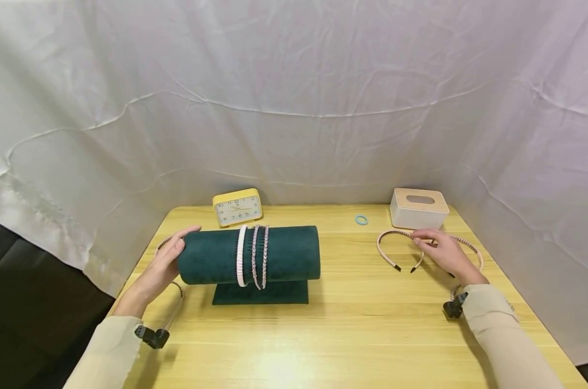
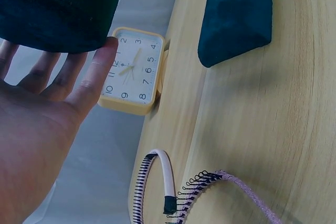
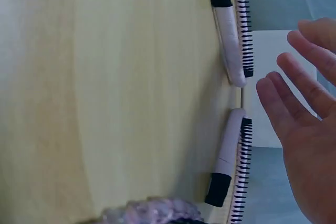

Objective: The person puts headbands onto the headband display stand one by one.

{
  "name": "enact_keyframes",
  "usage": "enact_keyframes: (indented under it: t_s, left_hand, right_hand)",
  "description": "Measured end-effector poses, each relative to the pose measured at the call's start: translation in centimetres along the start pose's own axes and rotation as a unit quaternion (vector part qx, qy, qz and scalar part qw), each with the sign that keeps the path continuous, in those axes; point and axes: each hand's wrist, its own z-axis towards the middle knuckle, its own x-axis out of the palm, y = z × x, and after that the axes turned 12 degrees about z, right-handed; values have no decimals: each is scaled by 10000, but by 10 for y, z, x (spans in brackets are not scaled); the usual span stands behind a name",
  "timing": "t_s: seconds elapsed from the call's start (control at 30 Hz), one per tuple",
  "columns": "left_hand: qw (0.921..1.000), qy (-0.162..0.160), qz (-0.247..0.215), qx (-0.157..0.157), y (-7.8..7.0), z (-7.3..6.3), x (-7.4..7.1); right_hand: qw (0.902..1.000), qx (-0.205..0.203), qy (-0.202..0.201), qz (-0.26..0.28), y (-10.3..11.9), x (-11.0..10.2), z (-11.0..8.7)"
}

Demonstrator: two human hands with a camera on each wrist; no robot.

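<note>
My left hand touches the left end of a dark green velvet headband stand, its fingers extended along the roll. Three headbands circle the roll: a pale, thicker headband and two thin braided headbands beside it. Over at the right, my right hand hovers above toothed headbands, fingers loosely bent and holding nothing. One pale headband lies left of that hand, while another headband curves out on its right. In the right wrist view, two black-tipped headband ends sit near the fingers.
A yellow alarm clock stands behind the stand. Toward the back right are a blue ring and a white tissue box with a wooden top. More headbands lie left of the stand. Pale cloth hangs around the table.
</note>
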Motion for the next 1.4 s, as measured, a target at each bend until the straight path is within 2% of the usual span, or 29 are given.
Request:
enact_keyframes:
  t_s: [0.43,0.73,1.03,1.4]
  left_hand:
    - [9999,-18,108,-94,1,0,-1]
    - [9999,-7,122,-106,4,0,-2]
    - [9999,13,64,-96,3,-1,-1]
    - [9999,37,48,-87,2,0,-1]
  right_hand:
    - [9989,250,381,126,-7,6,7]
    - [9977,491,449,-133,-6,7,11]
    - [9970,305,532,-469,-3,13,13]
    - [9957,-7,736,-563,6,20,7]
